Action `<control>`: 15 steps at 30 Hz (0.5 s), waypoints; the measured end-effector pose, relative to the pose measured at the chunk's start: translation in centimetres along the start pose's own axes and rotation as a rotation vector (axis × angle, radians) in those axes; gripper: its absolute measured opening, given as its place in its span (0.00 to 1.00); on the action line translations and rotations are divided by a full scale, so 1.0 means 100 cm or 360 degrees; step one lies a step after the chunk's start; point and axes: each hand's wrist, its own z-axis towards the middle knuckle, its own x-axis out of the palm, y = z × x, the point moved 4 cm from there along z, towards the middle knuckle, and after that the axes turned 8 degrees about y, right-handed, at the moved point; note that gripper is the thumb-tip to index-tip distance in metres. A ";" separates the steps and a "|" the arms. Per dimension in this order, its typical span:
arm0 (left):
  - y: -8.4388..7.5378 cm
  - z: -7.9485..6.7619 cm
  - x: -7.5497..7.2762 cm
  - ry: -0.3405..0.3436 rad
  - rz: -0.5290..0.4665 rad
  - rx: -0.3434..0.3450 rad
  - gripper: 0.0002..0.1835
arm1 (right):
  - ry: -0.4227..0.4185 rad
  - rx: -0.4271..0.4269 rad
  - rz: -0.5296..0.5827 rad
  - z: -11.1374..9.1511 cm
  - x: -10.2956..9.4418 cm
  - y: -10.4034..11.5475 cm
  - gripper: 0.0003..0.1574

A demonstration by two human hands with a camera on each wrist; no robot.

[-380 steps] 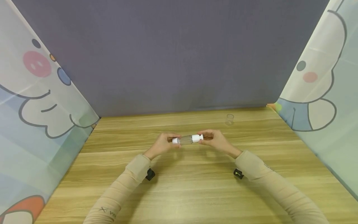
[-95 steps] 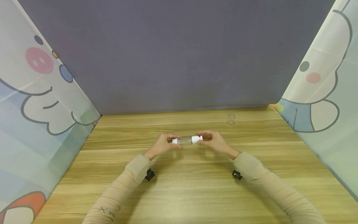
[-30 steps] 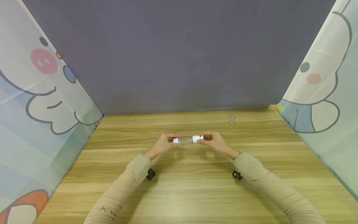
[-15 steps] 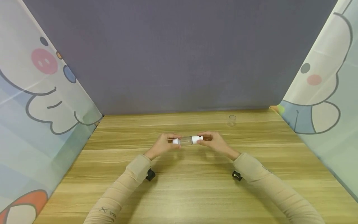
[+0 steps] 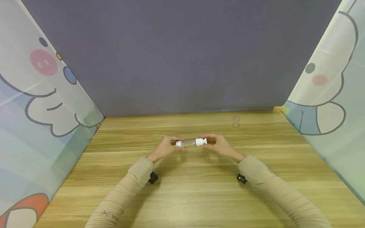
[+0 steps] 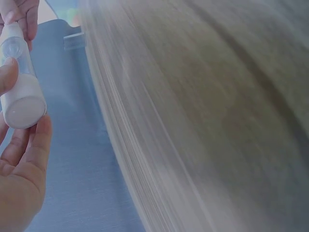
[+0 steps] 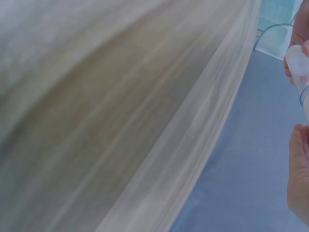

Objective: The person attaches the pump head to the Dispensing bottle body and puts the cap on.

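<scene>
A slim clear bottle [image 5: 189,143] with a white base and a white pump-like top [image 5: 201,141] lies sideways between both hands, above the table. My left hand [image 5: 165,147] grips the white base, thumb in front and fingers behind; the left wrist view shows the round base [image 6: 25,111] facing the camera. My right hand [image 5: 220,144] has its fingers and thumb round the white top, with the small nozzle end showing between them. In the right wrist view the right hand [image 7: 298,179] is cut by the frame edge, its fingertips right at the bottle's top.
A small clear cap [image 5: 235,122] stands near the back right of the wood-grain table [image 5: 194,193]. Behind the table rises a grey-blue partition [image 5: 182,63], with printed cartoon curtains [image 5: 42,95] along both sides. Black wrist devices [image 5: 153,178] hang under the sleeves.
The right thumb has slid down from the front of the white top to its lower edge, baring more of it. The left hand and bottle stay in place.
</scene>
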 end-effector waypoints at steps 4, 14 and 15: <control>0.004 0.000 0.000 0.0001 0.0003 -0.0002 0.24 | -0.0001 -0.0035 -0.0024 0.001 0.001 -0.001 0.28; 0.003 -0.001 -0.001 0.0013 -0.0028 -0.0005 0.24 | 0.0008 0.0034 -0.0022 0.003 0.004 0.000 0.26; 0.004 -0.001 -0.001 0.0012 -0.0030 -0.0004 0.24 | 0.0012 0.0029 -0.0027 0.003 0.004 0.000 0.26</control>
